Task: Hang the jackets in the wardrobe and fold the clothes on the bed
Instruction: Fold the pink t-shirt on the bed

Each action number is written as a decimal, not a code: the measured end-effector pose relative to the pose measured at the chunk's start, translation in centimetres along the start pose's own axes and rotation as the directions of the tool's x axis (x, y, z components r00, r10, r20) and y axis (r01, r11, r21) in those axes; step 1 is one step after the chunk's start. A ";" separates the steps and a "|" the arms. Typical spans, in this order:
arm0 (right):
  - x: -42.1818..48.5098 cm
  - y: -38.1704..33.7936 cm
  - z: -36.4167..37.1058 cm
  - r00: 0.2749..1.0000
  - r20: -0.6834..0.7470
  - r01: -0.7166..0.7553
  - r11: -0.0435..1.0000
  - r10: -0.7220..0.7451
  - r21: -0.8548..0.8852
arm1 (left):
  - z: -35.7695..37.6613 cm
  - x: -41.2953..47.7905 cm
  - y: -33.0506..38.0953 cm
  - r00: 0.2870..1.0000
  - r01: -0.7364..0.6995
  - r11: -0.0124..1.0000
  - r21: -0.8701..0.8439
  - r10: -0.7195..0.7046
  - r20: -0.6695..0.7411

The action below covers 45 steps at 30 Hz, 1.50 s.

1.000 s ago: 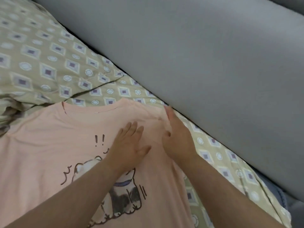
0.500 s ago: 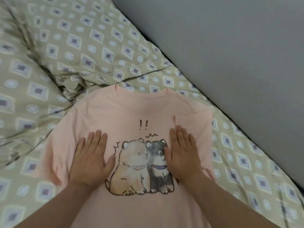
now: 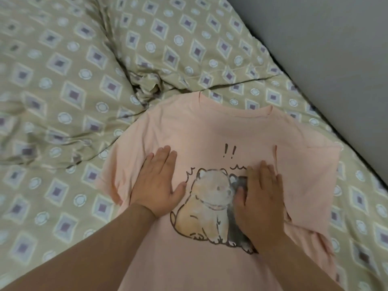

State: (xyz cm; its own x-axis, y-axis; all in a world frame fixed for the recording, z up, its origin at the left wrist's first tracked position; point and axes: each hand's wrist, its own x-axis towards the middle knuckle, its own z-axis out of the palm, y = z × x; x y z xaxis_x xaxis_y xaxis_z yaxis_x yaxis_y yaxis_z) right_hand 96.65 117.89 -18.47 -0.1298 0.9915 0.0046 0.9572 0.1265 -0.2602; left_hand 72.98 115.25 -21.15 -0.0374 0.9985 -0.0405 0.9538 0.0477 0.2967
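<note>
A pale pink T-shirt (image 3: 220, 127) with a print of two cartoon dogs lies face up on the bed, collar pointing away from me. Its right sleeve (image 3: 304, 181) is folded inward over the chest. My left hand (image 3: 156, 183) lies flat with straight fingers on the shirt, left of the print. My right hand (image 3: 260, 198) presses flat on the dark dog of the print, beside the folded sleeve's edge. Neither hand grips the cloth.
The bed is covered by an olive sheet (image 3: 63, 91) with a diamond pattern, bunched into creases beyond the shirt's collar and to the left. A grey wall (image 3: 336, 49) runs along the bed's right side.
The view has swung left and closer. Both hands went from the right shoulder area to lying apart on either side of the print; my right hand has since slid left onto the dark dog.
</note>
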 end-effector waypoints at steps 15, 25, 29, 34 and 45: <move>1.8 -19.1 7.1 0.986 0.052 0.153 0.986 -0.156 0.060 | -7.6 -1.7 -9.2 0.677 0.525 0.696 -0.489 -0.690 -0.255; 2.3 -19.9 8.1 0.990 0.093 0.109 0.994 -0.105 -0.033 | -9.6 0.6 -13.2 0.781 0.620 0.710 -0.334 -0.514 0.355; 2.4 -19.8 7.8 0.990 0.093 0.113 0.993 -0.110 -0.029 | -11.5 1.1 -14.6 0.782 0.556 0.632 -0.540 -0.618 0.082; 2.4 -19.6 8.1 0.988 0.105 0.116 0.993 -0.111 -0.039 | -11.7 0.9 -14.9 0.769 0.529 0.677 -0.511 -0.637 -0.047; 2.0 -19.7 8.0 0.990 0.060 0.131 0.990 -0.128 -0.046 | -9.6 1.2 -12.9 0.769 0.639 0.597 -0.485 -0.520 0.372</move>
State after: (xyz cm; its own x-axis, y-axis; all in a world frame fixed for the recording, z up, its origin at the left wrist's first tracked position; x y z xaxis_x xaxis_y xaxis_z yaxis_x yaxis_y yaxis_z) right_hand 75.50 117.12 -21.07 -0.2669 0.9635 -0.0202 0.9428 0.2567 -0.2128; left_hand 57.71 116.12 -15.84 -0.4137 0.7327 -0.5404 0.4012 0.6796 0.6142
